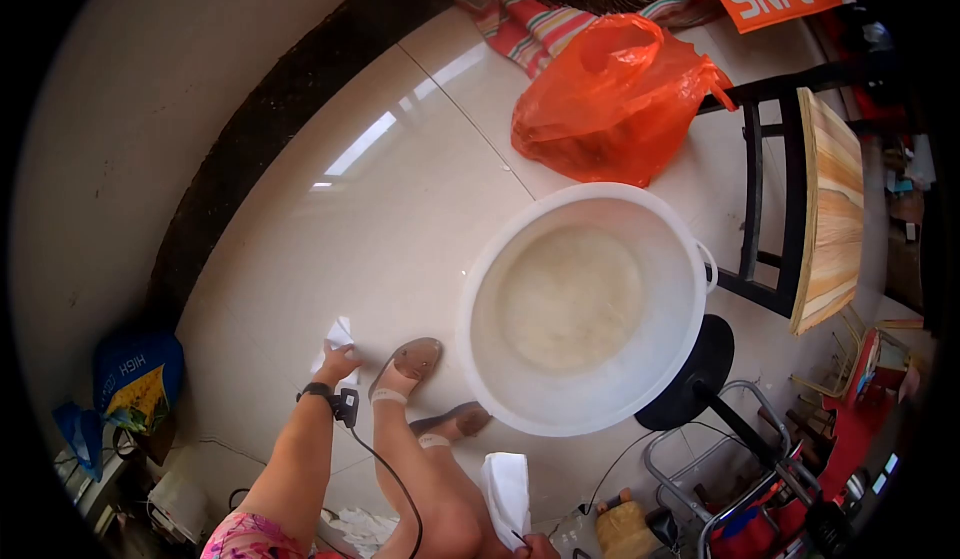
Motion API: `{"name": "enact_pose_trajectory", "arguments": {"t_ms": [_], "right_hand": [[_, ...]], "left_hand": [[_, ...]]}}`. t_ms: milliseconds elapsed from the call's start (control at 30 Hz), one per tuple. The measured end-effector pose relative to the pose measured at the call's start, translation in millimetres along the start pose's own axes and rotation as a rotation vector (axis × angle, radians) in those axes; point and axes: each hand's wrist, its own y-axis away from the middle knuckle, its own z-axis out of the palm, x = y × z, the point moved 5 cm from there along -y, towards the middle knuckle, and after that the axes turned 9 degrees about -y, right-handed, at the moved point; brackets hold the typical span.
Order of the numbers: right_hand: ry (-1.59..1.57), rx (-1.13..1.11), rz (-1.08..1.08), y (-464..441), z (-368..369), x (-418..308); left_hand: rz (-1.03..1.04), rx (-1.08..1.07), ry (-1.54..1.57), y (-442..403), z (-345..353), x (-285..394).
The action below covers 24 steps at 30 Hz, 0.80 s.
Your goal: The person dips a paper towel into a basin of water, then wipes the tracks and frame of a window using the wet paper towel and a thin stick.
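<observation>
Here, the white paper (341, 333) lies on the floor (300, 259) under the left hand (339, 361), its long axis running away from the body; that hand, partly curled, touches it, though whether it grips is unclear. The right hand (538, 547) is farther off, beside a white packet (507, 489), its hold hidden.
</observation>
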Motion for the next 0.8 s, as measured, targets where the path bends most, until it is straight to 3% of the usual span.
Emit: {"name": "enact_pose_trajectory", "arguments": {"t_ms": [100,167,267,333,367,433,500,600,667,700,767,800], "right_hand": [[-0.049,-0.021,0.028,-0.4,3.8,-0.3],[-0.104,-0.043,0.058,4.6,5.3,4.0],[-0.111,-0.045,0.048,7.5,10.7,7.6],[-0.14,0.009,0.011,7.5,10.6,-2.6],[-0.148,0.025,0.015,7.6,12.1,0.8],[-0.14,-0.005,0.005,12.4,19.6,8.9],[-0.167,0.017,-0.023,8.5,17.8,1.4],[-0.219,0.048,-0.051,3.9,15.3,-8.2],[-0.247,0.069,-0.048,3.2,14.5,-6.4],[-0.23,0.075,-0.046,1.9,15.2,-4.3],[-0.205,0.079,-0.028,4.1,13.0,2.0],[-0.214,0.09,-0.024,4.4,9.8,2.4]], "left_hand": [[-0.036,0.058,0.217,-3.9,1.0,0.6],[-0.023,0.104,0.031,-34.9,32.6,-30.3],[0.072,0.178,0.172,-5.9,-2.5,18.2],[0.215,0.145,0.788,29.8,-48.7,85.9],[0.232,0.142,0.78,53.9,-75.2,123.2],[0.602,0.108,0.645,113.3,-127.5,205.9],[0.722,0.024,0.58,140.7,-149.2,256.9],[0.917,-0.073,0.403,172.9,-147.3,326.0],[1.149,-0.128,0.27,157.5,-110.7,359.0],[1.159,-0.132,0.265,145.2,-98.0,373.3],[1.188,-0.141,-0.098,124.2,-57.6,393.8],[1.143,0.005,-0.218,105.9,-42.1,398.0]]}}
